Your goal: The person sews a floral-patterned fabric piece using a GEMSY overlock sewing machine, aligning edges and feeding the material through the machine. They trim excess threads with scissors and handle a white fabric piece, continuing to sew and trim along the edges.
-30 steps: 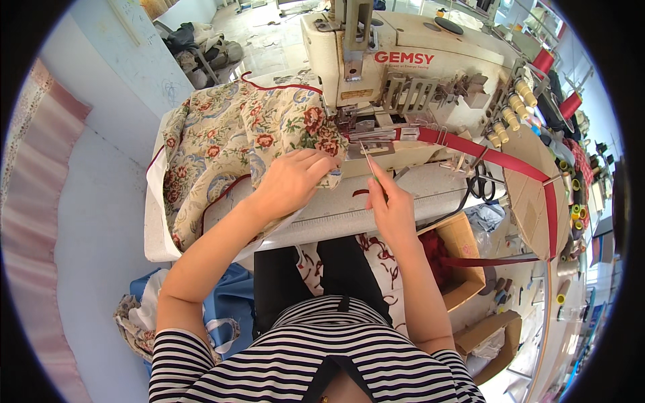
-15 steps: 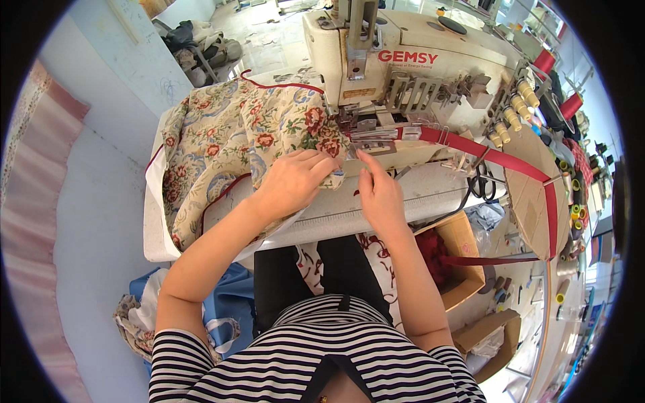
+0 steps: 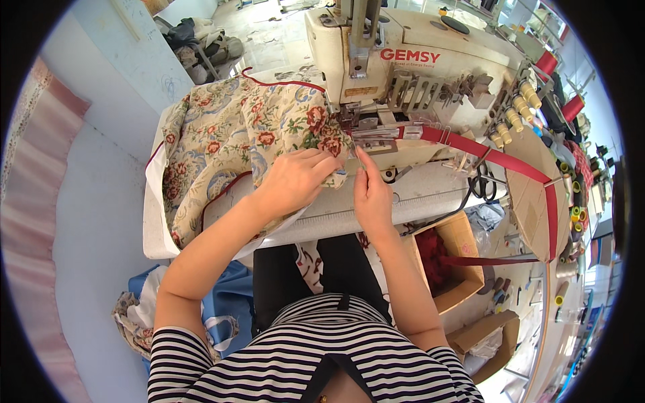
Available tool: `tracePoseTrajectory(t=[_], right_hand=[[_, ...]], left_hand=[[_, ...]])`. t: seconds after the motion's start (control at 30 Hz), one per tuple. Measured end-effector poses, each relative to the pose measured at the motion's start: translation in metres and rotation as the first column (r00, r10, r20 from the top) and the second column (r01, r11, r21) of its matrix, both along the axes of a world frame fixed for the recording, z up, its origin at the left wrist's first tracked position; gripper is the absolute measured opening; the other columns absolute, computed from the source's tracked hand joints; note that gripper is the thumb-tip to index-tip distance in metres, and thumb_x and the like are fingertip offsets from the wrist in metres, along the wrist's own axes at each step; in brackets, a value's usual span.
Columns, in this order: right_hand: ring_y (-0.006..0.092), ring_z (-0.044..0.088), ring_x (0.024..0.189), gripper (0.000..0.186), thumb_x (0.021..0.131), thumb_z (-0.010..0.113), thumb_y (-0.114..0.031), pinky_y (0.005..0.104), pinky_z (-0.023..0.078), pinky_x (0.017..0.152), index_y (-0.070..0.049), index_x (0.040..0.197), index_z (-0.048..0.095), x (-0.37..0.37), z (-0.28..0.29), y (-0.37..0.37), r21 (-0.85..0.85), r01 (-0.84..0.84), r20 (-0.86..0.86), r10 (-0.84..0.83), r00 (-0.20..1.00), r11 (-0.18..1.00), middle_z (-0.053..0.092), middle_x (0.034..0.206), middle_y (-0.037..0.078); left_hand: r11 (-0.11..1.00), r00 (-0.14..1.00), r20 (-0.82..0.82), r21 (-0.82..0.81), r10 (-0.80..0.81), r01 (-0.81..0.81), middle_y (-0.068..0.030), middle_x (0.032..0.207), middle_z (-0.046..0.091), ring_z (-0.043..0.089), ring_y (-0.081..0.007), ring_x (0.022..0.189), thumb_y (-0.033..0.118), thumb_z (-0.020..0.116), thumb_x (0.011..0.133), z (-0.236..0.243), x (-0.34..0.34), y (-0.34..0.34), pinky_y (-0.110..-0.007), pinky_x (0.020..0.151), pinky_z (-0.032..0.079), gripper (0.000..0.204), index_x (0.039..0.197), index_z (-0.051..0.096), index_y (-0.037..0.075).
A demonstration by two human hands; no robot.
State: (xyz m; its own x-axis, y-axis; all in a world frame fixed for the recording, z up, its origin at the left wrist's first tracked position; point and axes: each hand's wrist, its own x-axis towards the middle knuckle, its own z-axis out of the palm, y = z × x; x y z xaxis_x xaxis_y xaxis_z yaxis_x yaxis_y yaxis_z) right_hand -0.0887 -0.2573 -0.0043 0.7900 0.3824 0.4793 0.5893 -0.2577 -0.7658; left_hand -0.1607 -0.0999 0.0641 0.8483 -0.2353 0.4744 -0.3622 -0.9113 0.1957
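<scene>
A cream floral fabric (image 3: 222,134) with dark red binding along its edges lies bunched on the sewing machine table, its right end under the machine's presser foot area. My left hand (image 3: 299,178) is closed on the fabric's near right corner, fingers curled over it. Just right of that corner is my right hand (image 3: 373,195), fingers drawn together and pointing up at the fabric edge. Something thin shows at its fingertips, too small to name. A dark red binding strip (image 3: 497,156) runs through the metal folder (image 3: 403,132) toward the needle area.
The white sewing machine (image 3: 416,47) stands behind my hands. Black-handled scissors (image 3: 478,183) lie at the table's right. Thread cones (image 3: 521,107) line the right side. Below are a cardboard box (image 3: 463,248) of red material and blue cloth (image 3: 232,305).
My right hand has moved slightly left and down, its fingers drawing together near the fabric edge. My left hand stays on the fabric, which has barely shifted.
</scene>
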Motion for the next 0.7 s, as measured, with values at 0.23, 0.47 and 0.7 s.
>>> tracePoseTrajectory(t=[0.23,0.47,0.7], right_hand=[[0.0312,0.056,0.051,0.034,0.091,0.049,-0.012,0.0398,0.043,0.049,-0.010,0.125,0.051,0.001,0.009,-0.002,-0.055,0.003,-0.019,-0.005,1.000,0.998,0.056,0.057,0.014],[0.0327,0.057,0.052,0.033,0.091,0.049,-0.013,0.0417,0.043,0.052,-0.009,0.124,0.052,0.000,0.017,-0.008,-0.115,-0.015,-0.068,0.007,0.998,0.993,0.055,0.057,0.015],[0.0341,0.058,0.056,0.032,0.090,0.048,-0.014,0.0423,0.044,0.055,-0.009,0.121,0.055,0.001,0.022,-0.012,-0.093,-0.039,-0.147,0.025,0.989,0.995,0.058,0.061,0.017]], left_hand=[[1.000,1.000,0.023,0.014,0.009,-0.009,-0.0057,0.091,0.066,0.063,-0.0262,0.086,-0.005,0.058,0.062,-0.001,0.001,-0.002,-0.035,0.067,0.052,0.040,0.100,0.060,0.009],[0.998,0.999,0.010,0.016,0.053,-0.053,-0.0064,0.092,0.066,0.064,-0.0252,0.086,-0.005,0.057,0.064,-0.001,0.002,-0.008,-0.035,0.068,0.052,0.038,0.100,0.061,0.008],[0.996,0.994,0.059,-0.006,0.093,-0.093,-0.0074,0.100,0.066,0.063,-0.0244,0.095,-0.006,0.056,0.065,-0.005,0.002,-0.014,-0.034,0.073,0.053,0.038,0.100,0.061,0.006]])
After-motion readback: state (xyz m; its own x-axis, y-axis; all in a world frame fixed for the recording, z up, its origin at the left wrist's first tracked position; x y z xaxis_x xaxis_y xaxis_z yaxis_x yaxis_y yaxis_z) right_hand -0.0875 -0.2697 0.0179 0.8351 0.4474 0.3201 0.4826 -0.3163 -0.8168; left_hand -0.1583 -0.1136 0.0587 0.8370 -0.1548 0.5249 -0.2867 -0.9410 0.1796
